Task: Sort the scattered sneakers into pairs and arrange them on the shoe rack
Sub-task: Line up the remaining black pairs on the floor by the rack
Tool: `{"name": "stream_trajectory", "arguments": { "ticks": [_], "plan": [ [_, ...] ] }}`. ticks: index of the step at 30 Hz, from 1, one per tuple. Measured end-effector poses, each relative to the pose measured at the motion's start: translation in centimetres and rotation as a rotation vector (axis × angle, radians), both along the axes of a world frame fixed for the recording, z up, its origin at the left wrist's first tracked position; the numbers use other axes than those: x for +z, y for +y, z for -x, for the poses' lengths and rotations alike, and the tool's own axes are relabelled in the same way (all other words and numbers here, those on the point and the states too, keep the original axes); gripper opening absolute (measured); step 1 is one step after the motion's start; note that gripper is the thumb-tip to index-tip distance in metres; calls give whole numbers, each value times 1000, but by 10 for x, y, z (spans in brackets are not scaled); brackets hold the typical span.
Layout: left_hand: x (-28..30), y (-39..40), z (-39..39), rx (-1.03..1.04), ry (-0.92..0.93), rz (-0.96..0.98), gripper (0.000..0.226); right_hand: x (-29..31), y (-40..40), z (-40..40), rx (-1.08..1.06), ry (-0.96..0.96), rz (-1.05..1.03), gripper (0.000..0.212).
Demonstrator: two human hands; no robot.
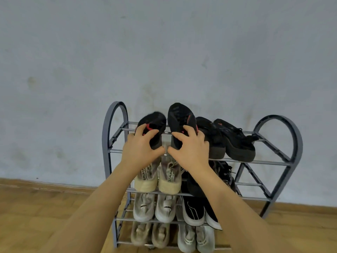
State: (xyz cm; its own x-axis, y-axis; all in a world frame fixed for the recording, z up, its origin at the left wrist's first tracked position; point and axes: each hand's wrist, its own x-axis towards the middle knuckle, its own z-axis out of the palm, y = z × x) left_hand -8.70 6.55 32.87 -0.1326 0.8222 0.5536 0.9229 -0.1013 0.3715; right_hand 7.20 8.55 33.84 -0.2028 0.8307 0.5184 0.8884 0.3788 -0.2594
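Two black-and-red sneakers, one in left hand, one in right hand, fingers gripping heels, on shoe rack top shelf.

The shoe rack is a grey metal frame with arched ends and four tiers of horizontal bars, standing on the floor against the wall.

Top tier: two black sneakers with red accents, the left sneaker and the right sneaker, sit heels outward and toes raised toward the wall, each gripped at the heel. Just beside them, a plain black pair rests heels outward.

Second tier: a cream pair at left, a dark pair at right.

Third tier: a grey-white pair at left, a black-and-white pair at right.

Bottom tier: a beige pair at left, a white pair at right.
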Motion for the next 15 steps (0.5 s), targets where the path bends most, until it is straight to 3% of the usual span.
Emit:
{"name": "stream_trajectory", "arguments": {
  "ticks": [7,11,15],
  "plan": [
    [-6,-12,8,-27,137,57,66,-4,-3,-4,-6,2,-46,49],
    [-10,-22,8,-73,68,44,55,-3,-15,-8,52,-102,-2,57],
    [-15,-34,5,-95,44,-32,52,-13,-25,-9,190,50,-31,42]
  ]
}}
